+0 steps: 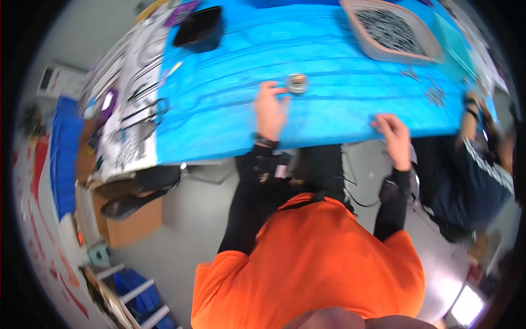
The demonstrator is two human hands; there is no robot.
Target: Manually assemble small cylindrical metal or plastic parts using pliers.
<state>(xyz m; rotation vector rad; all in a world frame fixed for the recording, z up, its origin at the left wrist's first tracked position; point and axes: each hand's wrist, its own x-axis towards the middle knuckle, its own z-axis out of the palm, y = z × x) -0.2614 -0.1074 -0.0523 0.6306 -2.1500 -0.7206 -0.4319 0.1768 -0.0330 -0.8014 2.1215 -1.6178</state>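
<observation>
My left hand (270, 111) is over the blue-covered table (219, 118) with its fingers apart. Its fingertips come right up to a small round metallic-looking container (297, 83) with something brownish inside; whether they touch it I cannot tell. By the table's front edge, my right hand (395, 138) has its fingers curled and the thumb and forefinger close together. Blur hides anything small between them. Small grey metal pieces (435, 96) lie loose on the cover farther right.
A pink basket (378, 54) full of grey metal pieces stands at the far right, beside a teal tray (453, 46). At the back left is a black bin (200, 33). Scissors (160, 109) lie at left. Another person's arm (468, 118) reaches in from the right.
</observation>
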